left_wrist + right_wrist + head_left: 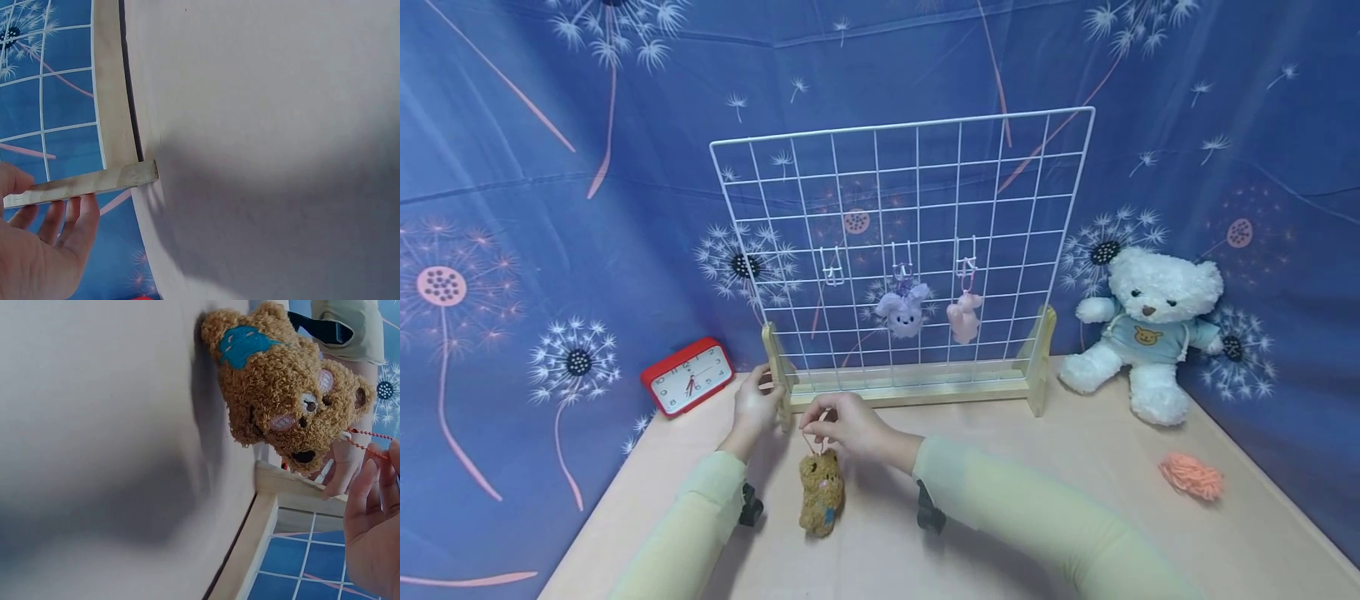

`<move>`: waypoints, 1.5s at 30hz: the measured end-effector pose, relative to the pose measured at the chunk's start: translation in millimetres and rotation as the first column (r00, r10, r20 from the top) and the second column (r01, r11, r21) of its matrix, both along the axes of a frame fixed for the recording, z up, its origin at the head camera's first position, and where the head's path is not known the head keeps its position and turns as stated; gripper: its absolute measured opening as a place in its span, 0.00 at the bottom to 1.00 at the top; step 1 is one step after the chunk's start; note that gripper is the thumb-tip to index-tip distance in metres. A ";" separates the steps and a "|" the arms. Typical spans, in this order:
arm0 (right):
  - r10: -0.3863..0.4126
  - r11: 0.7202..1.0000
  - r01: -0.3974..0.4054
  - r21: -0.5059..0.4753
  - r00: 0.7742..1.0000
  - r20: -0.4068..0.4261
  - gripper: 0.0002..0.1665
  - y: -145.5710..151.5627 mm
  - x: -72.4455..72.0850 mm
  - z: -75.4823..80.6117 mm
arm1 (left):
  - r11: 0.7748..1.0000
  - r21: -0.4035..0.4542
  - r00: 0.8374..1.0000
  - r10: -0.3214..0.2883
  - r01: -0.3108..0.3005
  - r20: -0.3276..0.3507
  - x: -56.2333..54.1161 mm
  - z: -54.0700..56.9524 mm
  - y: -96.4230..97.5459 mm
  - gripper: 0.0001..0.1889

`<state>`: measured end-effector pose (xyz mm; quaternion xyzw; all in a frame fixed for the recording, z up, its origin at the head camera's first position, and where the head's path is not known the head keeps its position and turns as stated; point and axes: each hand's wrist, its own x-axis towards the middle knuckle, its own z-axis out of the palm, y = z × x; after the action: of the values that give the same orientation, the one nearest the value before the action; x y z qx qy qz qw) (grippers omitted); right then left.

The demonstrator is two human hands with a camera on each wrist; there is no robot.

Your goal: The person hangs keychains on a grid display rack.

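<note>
My right hand (856, 427) pinches the thin red bead chain (375, 435) of a brown plush bear keychain (820, 493). The bear hangs from the chain low over the table, in front of the rack's left end. In the right wrist view it shows a blue patch and pink cheeks. My left hand (756, 408) holds the left wooden foot (94, 181) of a white wire grid rack (895, 133), thumb on one side and fingers on the other. On the grid hang a lilac plush keychain (901, 315) and a pink plush keychain (964, 320).
A white hook (832, 273) on the grid's left carries nothing. Behind my left hand stands a red alarm clock (688, 377). At the right sit a white teddy bear (1150, 333) in a blue top and a bundle of peach yarn (1192, 477). A blue dandelion-print cloth (625, 275) hangs behind.
</note>
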<state>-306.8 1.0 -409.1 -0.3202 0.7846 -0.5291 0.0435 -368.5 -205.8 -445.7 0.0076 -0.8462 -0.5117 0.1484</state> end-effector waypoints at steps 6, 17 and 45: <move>0.000 1.000 -0.001 -0.011 1.000 -0.007 0.03 -0.7 -3.0 6.9 | 1.000 0.004 1.000 -0.005 0.005 0.002 -1.6 -1.6 -1.1 0.27; -0.014 0.999 0.012 -0.032 0.999 -0.038 0.03 -0.4 -5.1 16.5 | 1.000 0.010 1.000 -0.008 0.008 0.007 -1.5 -1.0 -1.4 0.27; -0.114 0.993 0.109 -0.039 0.982 -0.151 0.03 14.0 -19.0 62.6 | 1.000 0.018 1.000 -0.016 0.016 0.019 -0.3 0.1 -1.3 0.27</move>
<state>-325.8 15.0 -346.5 -0.3160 0.7943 -0.5164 -0.0515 -368.8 -207.1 -445.6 0.0071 -0.8431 -0.5203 0.1359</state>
